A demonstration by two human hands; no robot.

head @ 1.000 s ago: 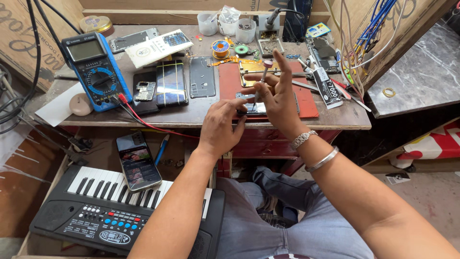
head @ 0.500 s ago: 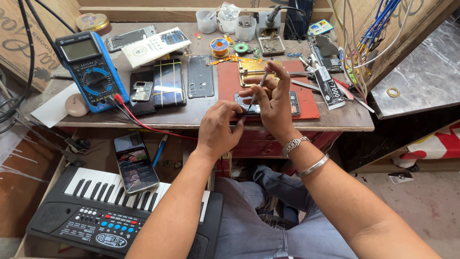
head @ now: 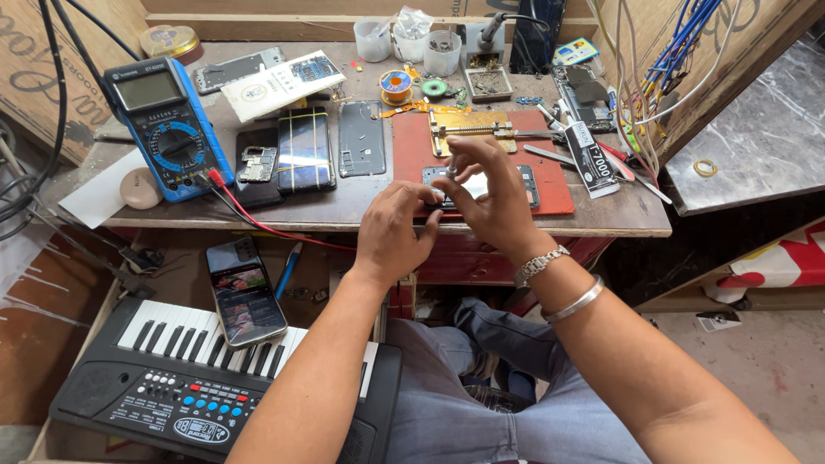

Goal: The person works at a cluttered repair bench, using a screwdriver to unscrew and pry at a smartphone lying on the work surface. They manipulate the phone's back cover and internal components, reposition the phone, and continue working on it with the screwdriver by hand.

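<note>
You get bright, even daylight here, with only soft shadows under the workbench (head: pixel 344 206) edge and below your forearms. Glare sits on the dark phone screens and on the marble slab (head: pixel 756 146) at the right. The wide lens bends the edges outward, and your fingertips look slightly blurred.

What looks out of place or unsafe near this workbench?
A lit smartphone lies tilted across the keys of the black keyboard below the table, an odd, unsteady resting place.
</note>
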